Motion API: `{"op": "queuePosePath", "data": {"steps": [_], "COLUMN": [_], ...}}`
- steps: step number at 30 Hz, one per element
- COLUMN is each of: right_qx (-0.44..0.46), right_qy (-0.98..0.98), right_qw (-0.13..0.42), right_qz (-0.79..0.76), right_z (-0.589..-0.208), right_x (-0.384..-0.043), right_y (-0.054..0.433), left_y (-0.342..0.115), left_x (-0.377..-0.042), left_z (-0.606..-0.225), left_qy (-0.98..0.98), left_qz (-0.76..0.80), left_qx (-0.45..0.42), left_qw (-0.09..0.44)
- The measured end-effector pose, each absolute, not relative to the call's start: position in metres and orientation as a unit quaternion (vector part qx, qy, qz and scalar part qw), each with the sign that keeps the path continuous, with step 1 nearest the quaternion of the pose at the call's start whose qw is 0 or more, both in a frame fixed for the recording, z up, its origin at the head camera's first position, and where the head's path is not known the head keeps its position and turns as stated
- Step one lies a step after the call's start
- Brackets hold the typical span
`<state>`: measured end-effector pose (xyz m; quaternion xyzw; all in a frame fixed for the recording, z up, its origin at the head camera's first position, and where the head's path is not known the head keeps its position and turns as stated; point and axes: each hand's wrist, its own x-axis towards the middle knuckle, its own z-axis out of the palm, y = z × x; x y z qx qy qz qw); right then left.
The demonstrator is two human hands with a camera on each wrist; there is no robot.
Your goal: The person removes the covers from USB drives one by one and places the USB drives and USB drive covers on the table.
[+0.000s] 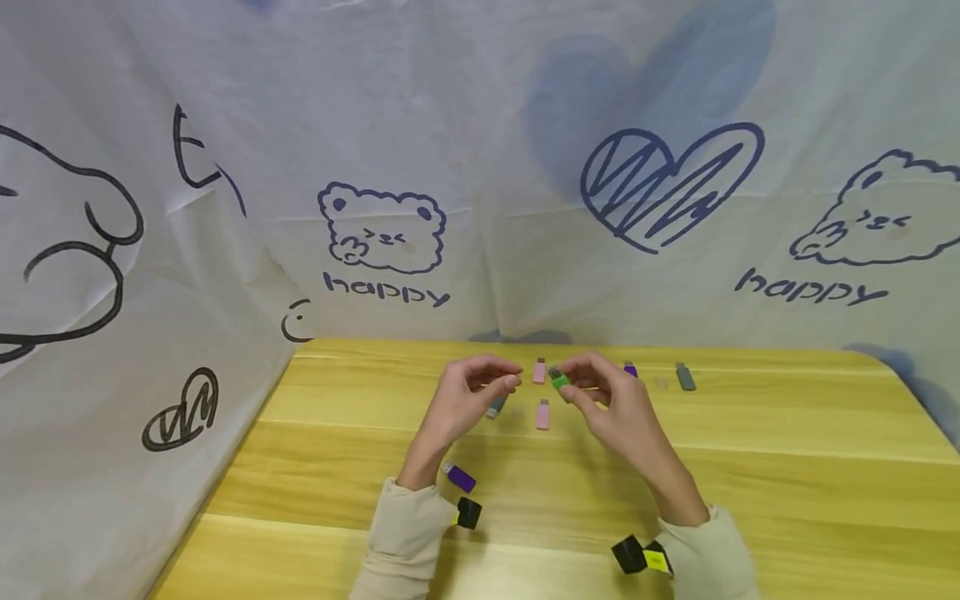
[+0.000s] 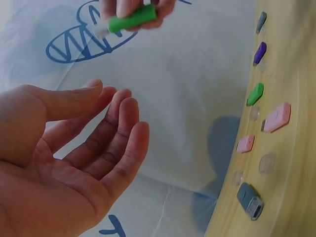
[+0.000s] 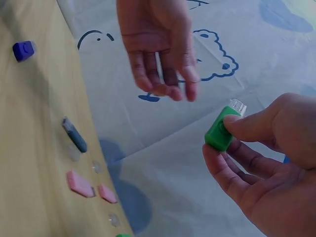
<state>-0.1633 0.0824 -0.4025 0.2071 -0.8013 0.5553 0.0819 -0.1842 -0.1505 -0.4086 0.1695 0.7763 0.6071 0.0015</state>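
Note:
My right hand (image 1: 573, 385) is raised above the table and pinches a green USB drive (image 1: 558, 379) between thumb and fingers. A clear cap (image 3: 238, 106) sits on the end of this green drive (image 3: 218, 132). My left hand (image 1: 501, 380) hovers just left of it with relaxed fingers and holds nothing; its bare palm (image 2: 74, 163) faces the green drive (image 2: 131, 19). The left hand (image 3: 160, 59) hangs apart from the drive, not touching it.
Small USB drives lie on the wooden table (image 1: 787, 467): two pink ones (image 1: 539, 372) (image 1: 543, 414), a purple one (image 1: 630, 369), a grey one (image 1: 685, 377), another grey one (image 1: 497, 407), a purple one (image 1: 459, 477) near my left wrist, and a green one (image 2: 255, 94). Clear caps (image 2: 266, 163) lie among them. A printed cloth (image 1: 390, 233) hangs behind.

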Motion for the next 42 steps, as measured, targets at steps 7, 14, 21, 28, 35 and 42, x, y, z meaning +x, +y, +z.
{"op": "queuePosePath", "data": {"steps": [7,14,21,28,35,42], "right_qx": [0.188,0.206,0.197,0.183,0.18,0.188], "right_qy": [-0.786,-0.757,-0.752,-0.751,-0.758,-0.763], "right_qw": [0.085,0.104,0.116,0.117,0.12,0.117], "right_qz": [0.583,0.611,0.619,0.623,0.616,0.608], "right_z": [-0.413,-0.418,-0.419,-0.419,-0.419,-0.418], "right_x": [-0.166,-0.165,-0.162,-0.161,-0.161,-0.16], "right_y": [0.08,0.07,0.065,0.063,0.064,0.063], "left_y": [-0.14,-0.136,-0.134,-0.132,-0.13,-0.133], "left_x": [-0.183,-0.181,-0.179,-0.179,-0.179,-0.179], "left_z": [-0.41,-0.411,-0.41,-0.41,-0.41,-0.408], "left_qy": [0.75,0.72,0.7,0.692,0.696,0.706], "left_qz": [0.635,0.674,0.697,0.706,0.704,0.696], "left_qx": [0.183,0.167,0.155,0.151,0.142,0.132], "left_qw": [0.001,0.008,0.002,-0.005,-0.005,-0.018]}}
